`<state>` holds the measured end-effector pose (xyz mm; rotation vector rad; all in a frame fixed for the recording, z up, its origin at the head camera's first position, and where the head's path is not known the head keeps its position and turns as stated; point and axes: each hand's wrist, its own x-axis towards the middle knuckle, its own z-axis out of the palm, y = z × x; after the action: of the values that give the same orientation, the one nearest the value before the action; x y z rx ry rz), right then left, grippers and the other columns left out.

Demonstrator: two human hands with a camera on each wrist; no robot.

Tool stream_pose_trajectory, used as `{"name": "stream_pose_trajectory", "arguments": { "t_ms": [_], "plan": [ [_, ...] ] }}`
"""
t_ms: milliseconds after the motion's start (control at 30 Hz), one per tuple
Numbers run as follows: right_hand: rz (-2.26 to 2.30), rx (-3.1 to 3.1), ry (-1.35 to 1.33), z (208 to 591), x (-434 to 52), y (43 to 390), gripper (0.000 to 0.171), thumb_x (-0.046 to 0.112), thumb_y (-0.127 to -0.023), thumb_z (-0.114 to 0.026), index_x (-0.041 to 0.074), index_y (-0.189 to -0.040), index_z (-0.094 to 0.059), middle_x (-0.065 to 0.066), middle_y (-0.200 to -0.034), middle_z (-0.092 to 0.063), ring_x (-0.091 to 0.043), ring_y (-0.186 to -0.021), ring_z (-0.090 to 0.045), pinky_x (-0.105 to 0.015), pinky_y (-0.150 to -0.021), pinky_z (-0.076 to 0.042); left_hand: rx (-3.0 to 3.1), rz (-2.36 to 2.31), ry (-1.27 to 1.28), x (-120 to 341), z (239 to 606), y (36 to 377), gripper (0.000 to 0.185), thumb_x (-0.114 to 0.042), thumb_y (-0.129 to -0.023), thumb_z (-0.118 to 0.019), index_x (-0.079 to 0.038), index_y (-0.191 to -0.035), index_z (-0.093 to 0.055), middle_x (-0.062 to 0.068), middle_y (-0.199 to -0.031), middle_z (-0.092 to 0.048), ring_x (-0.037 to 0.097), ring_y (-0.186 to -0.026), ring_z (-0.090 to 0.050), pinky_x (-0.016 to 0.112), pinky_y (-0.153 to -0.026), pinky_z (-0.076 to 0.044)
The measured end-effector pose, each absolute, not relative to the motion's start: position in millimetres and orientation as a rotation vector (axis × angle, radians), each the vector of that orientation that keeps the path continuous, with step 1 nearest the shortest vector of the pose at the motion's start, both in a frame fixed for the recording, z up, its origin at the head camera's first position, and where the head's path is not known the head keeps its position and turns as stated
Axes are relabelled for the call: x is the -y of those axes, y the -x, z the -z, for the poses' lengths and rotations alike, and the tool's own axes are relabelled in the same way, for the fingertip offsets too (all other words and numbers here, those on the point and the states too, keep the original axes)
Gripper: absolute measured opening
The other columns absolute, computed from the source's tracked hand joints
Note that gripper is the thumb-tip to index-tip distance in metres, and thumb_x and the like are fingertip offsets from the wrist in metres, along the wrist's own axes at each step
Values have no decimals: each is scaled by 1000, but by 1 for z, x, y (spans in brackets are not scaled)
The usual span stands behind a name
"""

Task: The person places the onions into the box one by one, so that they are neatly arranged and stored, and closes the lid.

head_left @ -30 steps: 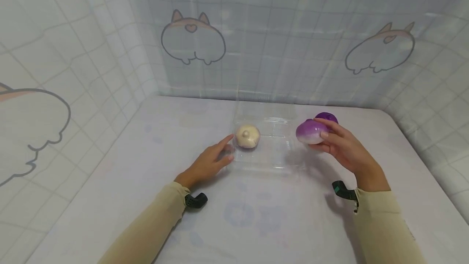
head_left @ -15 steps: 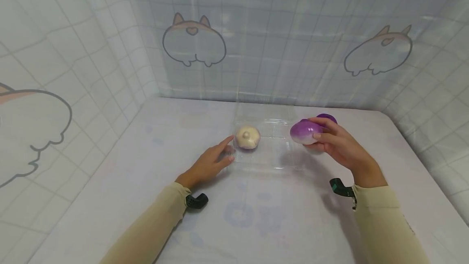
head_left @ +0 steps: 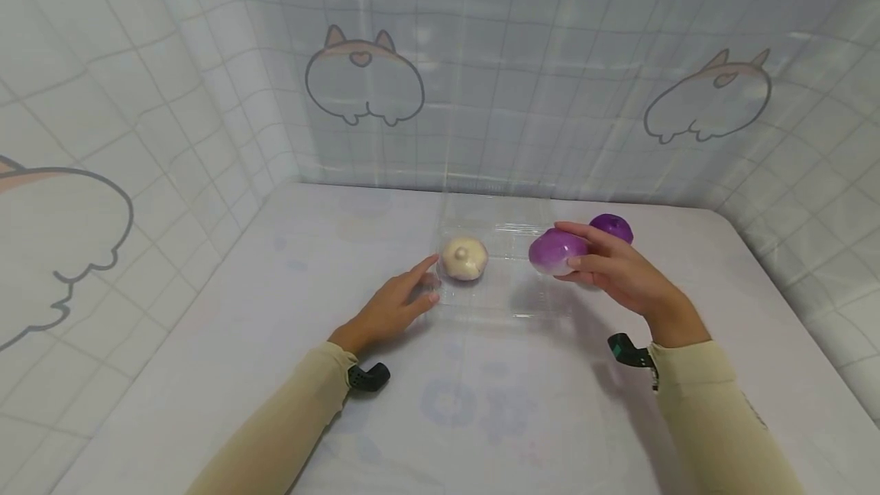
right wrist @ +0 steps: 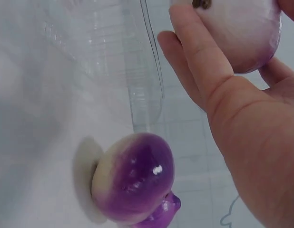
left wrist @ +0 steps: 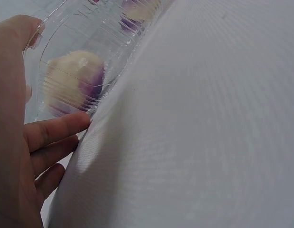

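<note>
- Turnip [head_left: 554, 252], purple and white, is gripped in the right hand [head_left: 619, 270] above the tray's right edge.
- Left hand [head_left: 392, 302]: fingers relaxed, touching the clear tray [head_left: 505, 298] at its left side.
- Tray holds one pale turnip [head_left: 464, 257].
- Second purple turnip [head_left: 611, 226] lies on the table [head_left: 275, 312] right of the tray.
- No readable writing.

A purple-and-white turnip [head_left: 553, 253] is held above the clear plastic tray's [head_left: 505, 292] right edge.

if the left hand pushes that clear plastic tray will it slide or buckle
The clear tray looks thin and ribbed, so it would probably flex and slide easily. Only one turnip sits in it, so it is likely light; the left hand touches its edge.
</note>
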<state>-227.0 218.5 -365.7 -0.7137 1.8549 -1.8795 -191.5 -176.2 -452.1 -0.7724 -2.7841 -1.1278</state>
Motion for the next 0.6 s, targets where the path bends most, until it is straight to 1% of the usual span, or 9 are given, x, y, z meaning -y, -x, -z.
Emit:
{"name": "stream_pose_trajectory", "arguments": {
  "t_ms": [167,267,467,600],
  "plan": [
    [1858,-1902,711,365,-211,227,57,1,-98,-55,0,-151,-36,-19,-146,-37,-29,-123,-53,-40,-94,-53,2788,1126,772,176,451,191,67,-42,-103,-52,-23,-161,-24,6,-134,-63,26,-132,-51,53,-110,-35],
    [1865,-1894,710,363,-207,226,57,2,-98,-56,-1,-151,-35,-19,-146,-37,-29,-123,-53,-41,-95,-53,2793,1124,768,176,450,191,67,-42,-103,-52,-24,-161,-24,6,-134,-63,26,-132,-51,53,-110,-35],
    [1909,-1829,711,359,-201,227,59,3,-99,-54,-1,-153,-30,-20,-151,-32,-30,-127,-50,-42,-97,-51,2797,1122,766,176,449,192,67,-42,-103,-52,-24,-161,-23,6,-134,-63,27,-132,-51,54,-110,-35],
    [1938,-1801,664,355,-195,227,57,8,-103,-52,0,-154,-28,-21,-153,-28,-34,-130,-48,-43,-98,-49,2796,1120,769,176,449,192,68,-42,-103,-52,-23,-161,-22,6,-135,-62,28,-132,-50,54,-110,-34]
  ]
}}
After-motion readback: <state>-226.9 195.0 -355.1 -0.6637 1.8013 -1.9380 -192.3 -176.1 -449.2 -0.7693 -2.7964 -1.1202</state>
